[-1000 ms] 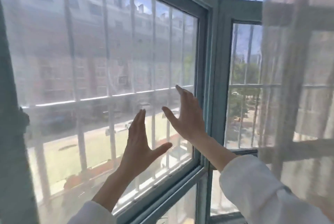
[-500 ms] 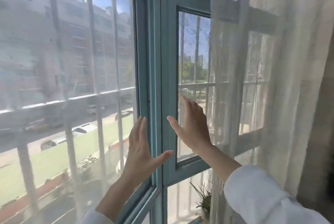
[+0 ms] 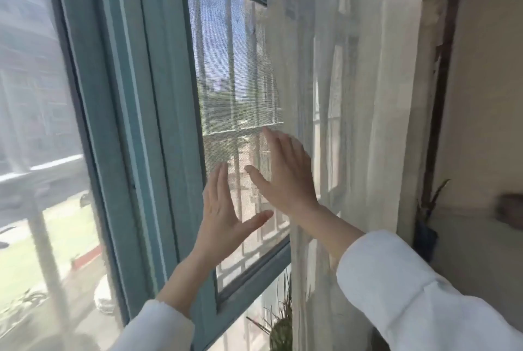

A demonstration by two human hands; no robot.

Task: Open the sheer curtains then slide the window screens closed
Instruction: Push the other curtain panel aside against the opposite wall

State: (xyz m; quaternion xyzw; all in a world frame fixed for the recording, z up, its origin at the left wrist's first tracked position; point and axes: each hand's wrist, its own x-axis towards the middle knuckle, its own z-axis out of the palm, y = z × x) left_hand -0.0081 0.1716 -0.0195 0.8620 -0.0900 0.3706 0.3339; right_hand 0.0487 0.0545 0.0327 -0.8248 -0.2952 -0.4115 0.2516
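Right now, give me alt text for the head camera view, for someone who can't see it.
Two bare hands, left hand and right hand, are raised open and flat in front of a blue-framed mesh window screen. A sheer white curtain hangs bunched just to the right, and a spiky green potted plant sits below.

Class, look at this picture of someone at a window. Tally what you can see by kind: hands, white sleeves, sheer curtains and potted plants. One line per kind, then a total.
Hands: 2, the left hand and the right hand
White sleeves: 2, left sleeve and right sleeve
Sheer curtains: 1, the curtain
Potted plants: 2, one plant below the window, another plant at right
Total: 7
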